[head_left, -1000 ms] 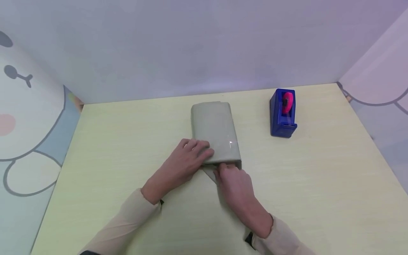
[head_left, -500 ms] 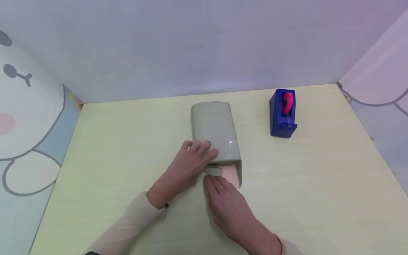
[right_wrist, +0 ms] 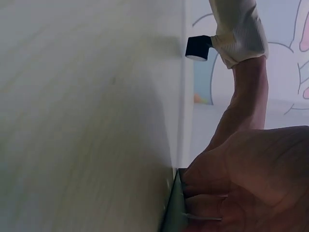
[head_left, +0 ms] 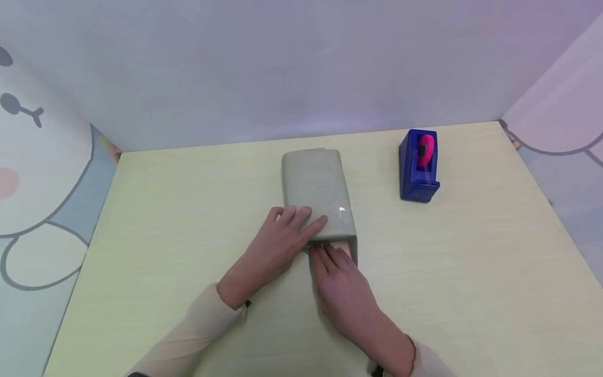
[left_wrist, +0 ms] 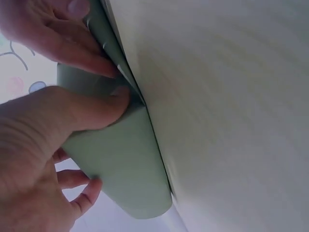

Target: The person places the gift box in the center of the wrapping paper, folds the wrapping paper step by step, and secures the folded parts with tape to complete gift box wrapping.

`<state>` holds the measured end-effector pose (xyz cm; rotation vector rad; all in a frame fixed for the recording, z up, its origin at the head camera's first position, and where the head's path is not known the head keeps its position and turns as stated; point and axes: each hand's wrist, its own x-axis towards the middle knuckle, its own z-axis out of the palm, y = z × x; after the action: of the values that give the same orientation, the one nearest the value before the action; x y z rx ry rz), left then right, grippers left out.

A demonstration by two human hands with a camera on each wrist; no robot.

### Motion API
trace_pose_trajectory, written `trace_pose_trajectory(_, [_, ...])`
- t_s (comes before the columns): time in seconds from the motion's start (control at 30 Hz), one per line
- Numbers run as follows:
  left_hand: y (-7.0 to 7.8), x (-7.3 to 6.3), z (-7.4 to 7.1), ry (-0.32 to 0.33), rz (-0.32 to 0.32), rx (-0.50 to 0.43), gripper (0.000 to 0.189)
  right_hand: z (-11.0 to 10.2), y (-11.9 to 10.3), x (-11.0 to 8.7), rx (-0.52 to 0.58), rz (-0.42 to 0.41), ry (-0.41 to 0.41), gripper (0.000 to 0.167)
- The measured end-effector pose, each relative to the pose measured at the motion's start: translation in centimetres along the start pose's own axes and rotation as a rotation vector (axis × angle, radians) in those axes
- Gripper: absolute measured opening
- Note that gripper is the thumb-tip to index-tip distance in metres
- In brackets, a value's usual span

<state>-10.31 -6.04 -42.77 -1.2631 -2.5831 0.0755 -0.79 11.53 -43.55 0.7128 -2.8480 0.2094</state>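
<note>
"Folding procedure?"
"Steady the package (head_left: 316, 180), toward the table's (head_left: 188, 209) 12 o'clock side; ideally, press its end paper (right_wrist: 175, 212) flat and square."
"Hand status?"
"Left hand (head_left: 277, 240): fingers spread, gripping the 7 o'clock corner. Right hand (head_left: 345, 294): fingers nearly straight against the 6 o'clock end, no grasp visible."
</note>
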Motion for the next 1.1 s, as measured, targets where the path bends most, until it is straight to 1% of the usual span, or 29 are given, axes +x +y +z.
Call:
trace_pose_trajectory(0.13, [0.1,0.1,0.1,0.012,-0.005,-0.002,0.063,-0.3,0.0,0.2,0.017,0.019,-0.013,0.049])
trace_pose_trajectory(0.27, [0.4,0.3,0.0,0.023,-0.009,0.016,0.059,-0.7,-0.4,0.3,0.043,0.015,-0.034,0.046])
trace_pose_trajectory(0.37, [0.5,0.4,0.0,0.026,-0.011,0.029,0.057,-0.5,-0.4,0.4,0.044,0.011,-0.043,0.047])
trace_pose_trajectory(0.47, [0.5,0.5,0.0,0.026,-0.013,0.032,0.056,-0.1,-0.1,0.5,0.048,0.019,-0.035,0.047])
trace_pose_trajectory(0.57, [0.2,0.6,-0.2,0.028,-0.018,-0.007,0.055,0.1,0.2,0.7,0.091,0.046,-0.015,0.045])
trace_pose_trajectory(0.7, [-0.6,0.5,-0.4,0.039,-0.016,-0.115,0.055,0.1,0.4,0.8,0.142,0.090,-0.009,0.042])
trace_pose_trajectory(0.77, [-1.1,0.4,-0.5,0.054,-0.006,-0.169,0.057,0.1,0.5,0.8,0.142,0.096,-0.013,0.041])
trace_pose_trajectory(0.87, [-1.8,0.2,-0.5,0.079,0.016,-0.227,0.057,0.1,0.5,0.7,0.127,0.087,-0.019,0.045])
trace_pose_trajectory(1.0, [-2.3,-0.1,-0.4,0.115,0.049,-0.274,0.053,0.2,0.9,1.0,0.124,0.076,-0.020,0.046])
trace_pose_trajectory(1.1, [-2.5,-0.3,-0.5,0.128,0.068,-0.286,0.052,0.1,1.3,1.5,0.187,0.107,-0.011,0.040])
